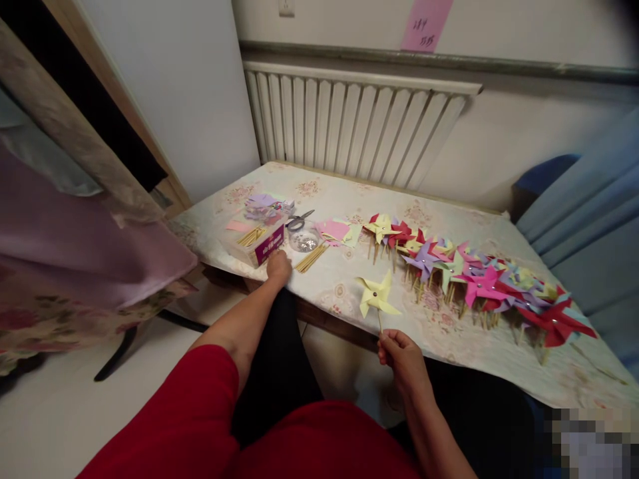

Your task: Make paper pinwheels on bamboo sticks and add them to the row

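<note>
Yellow pinwheel (375, 295) faces the camera, stick (380, 322) pointing away, pinched in right hand (402, 358); left hand's (279, 268) grip unclear.

We see a white radiator (344, 126) against a pale wall (339, 23), a pink paper sheet (426, 25) and a socket (286, 8) above it, a tall white panel (190, 73) to its left, blue fabric (594, 226) to its right, and our floral-covered worktop (344, 193) before it.
</note>
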{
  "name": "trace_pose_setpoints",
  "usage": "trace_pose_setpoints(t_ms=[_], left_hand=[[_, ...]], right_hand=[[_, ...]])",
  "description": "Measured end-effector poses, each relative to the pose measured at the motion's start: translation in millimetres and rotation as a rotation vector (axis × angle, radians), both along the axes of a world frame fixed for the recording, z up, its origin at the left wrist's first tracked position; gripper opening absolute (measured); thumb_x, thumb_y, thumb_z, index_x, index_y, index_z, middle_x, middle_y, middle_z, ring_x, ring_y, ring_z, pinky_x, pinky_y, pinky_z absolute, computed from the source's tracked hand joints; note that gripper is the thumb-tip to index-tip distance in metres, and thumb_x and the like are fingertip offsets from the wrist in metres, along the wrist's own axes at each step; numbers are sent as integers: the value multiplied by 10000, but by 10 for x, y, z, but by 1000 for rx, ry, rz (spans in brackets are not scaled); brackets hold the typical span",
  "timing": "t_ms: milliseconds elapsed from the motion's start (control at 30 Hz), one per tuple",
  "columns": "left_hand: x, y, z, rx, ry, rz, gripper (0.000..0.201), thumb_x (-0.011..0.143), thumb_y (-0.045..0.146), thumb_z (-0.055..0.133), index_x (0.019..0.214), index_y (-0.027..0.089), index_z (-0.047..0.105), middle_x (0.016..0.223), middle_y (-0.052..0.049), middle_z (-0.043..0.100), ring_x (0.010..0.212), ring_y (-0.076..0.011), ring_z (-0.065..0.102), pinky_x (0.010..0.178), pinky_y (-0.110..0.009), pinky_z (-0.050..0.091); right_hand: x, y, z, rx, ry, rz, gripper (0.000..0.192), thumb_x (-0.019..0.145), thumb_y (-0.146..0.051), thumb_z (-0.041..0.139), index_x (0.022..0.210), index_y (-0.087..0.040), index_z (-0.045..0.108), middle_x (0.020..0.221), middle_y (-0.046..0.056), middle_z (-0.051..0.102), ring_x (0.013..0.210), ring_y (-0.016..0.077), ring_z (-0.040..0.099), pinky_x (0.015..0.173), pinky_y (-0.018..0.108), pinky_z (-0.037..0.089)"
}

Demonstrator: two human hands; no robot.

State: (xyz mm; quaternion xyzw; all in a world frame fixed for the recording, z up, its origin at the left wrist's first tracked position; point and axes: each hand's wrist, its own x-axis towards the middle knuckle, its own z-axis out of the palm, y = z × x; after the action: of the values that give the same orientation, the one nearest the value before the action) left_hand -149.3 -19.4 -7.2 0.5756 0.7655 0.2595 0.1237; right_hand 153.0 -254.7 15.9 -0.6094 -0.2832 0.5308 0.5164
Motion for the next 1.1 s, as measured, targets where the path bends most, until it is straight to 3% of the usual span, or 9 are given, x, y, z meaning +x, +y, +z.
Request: trace_pose_setpoints(t_ms=[167,267,433,667,867,1100], left_hand=[[24,194,-24,-20,-123,91,93,702,53,603,779,100,626,974,-251,644,1062,-370,596,877,-464,438],[-6,221,-22,-22,-187,105,101,649,32,622,674,122,581,875,-236,654,1026,-381,606,846,-468,441],[-83,75,-56,77,-324,47,184,685,112,636,596,182,492,796,-116,636,960,-261,603,815,-334,438],[-167,-24,-136,159,-693,33,132,720,179,559,602,183,499,554,22,497,559,-116,482,545,-214,375],[-184,-54,-100,152,-1003,37,137,646,176,631,644,170,495,517,51,486,446,-68,441,466,-189,365],[-184,-80,-39,145,-1172,46,254,609,139,732,806,138,571,565,42,533,456,-63,484,466,-192,401]], right_hand=[[20,47,-56,-23,-3,-20,299,583,-404,780,698,-179,620,545,-27,588,414,99,470,430,230,360],[17,77,-79,-26,1,-22,286,590,-402,771,702,-186,621,548,-34,584,418,103,472,438,236,366],[73,91,-143,-14,33,-18,286,602,-399,772,718,-184,622,550,-36,581,431,101,471,442,230,360],[161,91,-196,-17,42,-41,347,557,-425,798,727,-183,618,548,-33,585,417,101,472,435,236,359],[193,96,-201,-17,49,-58,334,561,-417,799,717,-184,618,547,-36,584,423,97,478,434,231,363],[203,148,-232,-36,29,-71,336,553,-432,794,705,-190,616,555,-29,587,427,110,489,432,242,374]])
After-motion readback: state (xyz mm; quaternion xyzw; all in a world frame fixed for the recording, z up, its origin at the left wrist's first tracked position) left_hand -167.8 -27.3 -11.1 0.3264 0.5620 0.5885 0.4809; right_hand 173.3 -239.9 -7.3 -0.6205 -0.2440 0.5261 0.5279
